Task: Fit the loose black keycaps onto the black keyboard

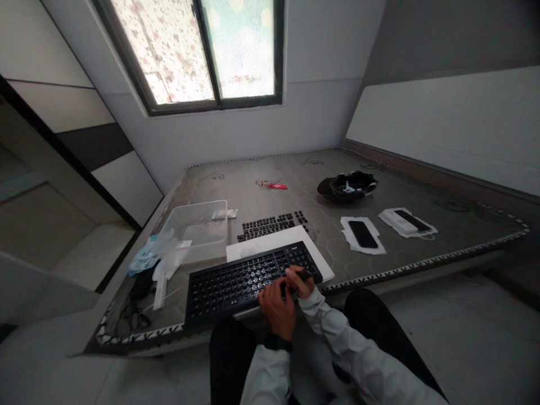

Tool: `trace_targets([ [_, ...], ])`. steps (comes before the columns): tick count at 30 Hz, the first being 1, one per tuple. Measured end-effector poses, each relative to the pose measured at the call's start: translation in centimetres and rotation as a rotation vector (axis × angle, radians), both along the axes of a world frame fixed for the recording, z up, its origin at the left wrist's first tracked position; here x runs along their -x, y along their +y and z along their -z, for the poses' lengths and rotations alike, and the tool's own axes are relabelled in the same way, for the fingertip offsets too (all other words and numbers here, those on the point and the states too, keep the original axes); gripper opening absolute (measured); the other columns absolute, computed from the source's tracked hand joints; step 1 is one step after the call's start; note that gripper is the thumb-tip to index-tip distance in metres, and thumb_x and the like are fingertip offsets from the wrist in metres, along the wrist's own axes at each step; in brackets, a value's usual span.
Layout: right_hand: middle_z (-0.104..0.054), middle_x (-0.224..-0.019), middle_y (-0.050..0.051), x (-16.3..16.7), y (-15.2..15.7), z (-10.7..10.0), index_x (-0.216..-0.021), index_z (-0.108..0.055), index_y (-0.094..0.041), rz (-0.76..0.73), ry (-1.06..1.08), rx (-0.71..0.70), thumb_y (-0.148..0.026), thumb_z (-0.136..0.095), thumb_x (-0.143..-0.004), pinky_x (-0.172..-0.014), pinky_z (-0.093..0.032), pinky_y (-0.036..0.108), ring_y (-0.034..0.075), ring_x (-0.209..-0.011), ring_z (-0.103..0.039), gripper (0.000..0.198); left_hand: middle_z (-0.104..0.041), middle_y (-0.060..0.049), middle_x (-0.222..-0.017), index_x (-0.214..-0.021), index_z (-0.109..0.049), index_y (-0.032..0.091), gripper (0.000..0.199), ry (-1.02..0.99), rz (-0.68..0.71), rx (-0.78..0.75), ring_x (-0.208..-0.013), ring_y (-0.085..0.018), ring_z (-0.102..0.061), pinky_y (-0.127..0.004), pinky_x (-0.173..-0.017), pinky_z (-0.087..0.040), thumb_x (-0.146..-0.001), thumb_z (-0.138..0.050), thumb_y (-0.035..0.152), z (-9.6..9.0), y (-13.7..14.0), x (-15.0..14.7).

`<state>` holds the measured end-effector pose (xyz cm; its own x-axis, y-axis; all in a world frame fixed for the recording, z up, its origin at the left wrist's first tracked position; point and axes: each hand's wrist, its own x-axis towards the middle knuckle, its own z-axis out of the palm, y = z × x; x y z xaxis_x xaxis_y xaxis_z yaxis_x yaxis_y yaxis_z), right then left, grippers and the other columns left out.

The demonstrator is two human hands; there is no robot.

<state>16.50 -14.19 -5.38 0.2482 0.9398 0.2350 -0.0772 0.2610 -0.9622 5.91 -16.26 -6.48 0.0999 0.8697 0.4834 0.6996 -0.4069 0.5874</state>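
A black keyboard (236,281) lies at the mattress's front edge, its right part resting on a white sheet (318,256). Its key positions look bare of caps over much of the surface. My right hand (300,284) is closed around a dark pen-like tool (304,274) above the keyboard's right front part. Close beside it, my left hand (278,309) rests at the keyboard's front edge with its fingers curled in; whatever they pinch is hidden. Just behind the white sheet, loose black keycaps (265,226) are laid out in rows.
To the left stand a clear plastic bin (198,230), a blue-and-white packet (145,256) and dark cables (133,318). On the right are a black cap (348,187), a phone (363,234) on white cloth, and a white device (403,221). A red item (276,185) lies farther back.
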Motion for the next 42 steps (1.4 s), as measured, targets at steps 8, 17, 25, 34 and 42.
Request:
trace_targets([
  [8,-0.029,-0.038,-0.008,-0.2,1.0,0.0,-0.045,-0.04,-0.024,0.03,0.291,-0.049,-0.056,-0.069,-0.078,-0.037,-0.03,0.026,0.008,-0.034,-0.028,0.054,-0.07,-0.002,-0.1,-0.102,-0.068,0.026,0.019,0.021,0.04,0.032,-0.092,-0.019,-0.061,-0.035,-0.087,-0.037,-0.095,-0.05,0.023,-0.6,-0.1,0.2],
  [17,-0.025,-0.035,-0.01,-1.3,1.2,-1.4,-0.044,-0.032,-0.023,-0.126,0.604,-0.074,-0.046,-0.069,-0.078,-0.033,-0.033,0.024,0.006,-0.028,-0.021,0.055,-0.073,0.0,-0.09,-0.091,-0.07,0.025,0.016,-0.026,0.048,-0.039,-0.086,-0.016,-0.064,-0.031,-0.083,-0.039,-0.094,-0.056,0.031,0.1,0.3,0.4],
  [25,-0.021,-0.035,-0.01,-1.5,1.2,-1.5,-0.047,-0.025,-0.022,-0.156,0.753,-0.041,-0.041,-0.066,-0.08,-0.034,-0.033,0.021,0.005,-0.029,-0.017,0.056,-0.07,0.0,-0.076,-0.079,-0.066,0.021,0.034,-0.117,0.066,-0.061,-0.073,-0.016,-0.063,-0.031,-0.077,-0.038,-0.093,-0.052,0.049,0.4,0.4,0.8],
  [34,-0.023,-0.034,-0.011,-3.2,0.7,-2.3,-0.047,-0.032,-0.024,0.032,0.44,0.043,-0.058,-0.07,-0.073,-0.031,-0.03,0.023,0.005,-0.028,-0.018,0.057,-0.073,-0.002,-0.094,-0.099,-0.067,0.023,0.021,-0.119,0.07,-0.044,-0.084,-0.017,-0.066,-0.033,-0.083,-0.039,-0.096,-0.052,0.038,1.0,0.5,0.7],
  [42,-0.059,-0.054,0.001,-3.0,-2.1,-2.3,-0.061,-0.06,-0.021,0.211,-0.364,0.213,-0.063,-0.058,-0.079,-0.054,-0.045,0.028,0.016,-0.053,-0.056,0.046,-0.073,-0.004,-0.101,-0.106,-0.065,0.022,0.021,-0.17,0.03,0.013,-0.075,-0.015,-0.065,-0.033,-0.084,-0.041,-0.096,-0.051,0.033,1.6,0.5,0.7],
])
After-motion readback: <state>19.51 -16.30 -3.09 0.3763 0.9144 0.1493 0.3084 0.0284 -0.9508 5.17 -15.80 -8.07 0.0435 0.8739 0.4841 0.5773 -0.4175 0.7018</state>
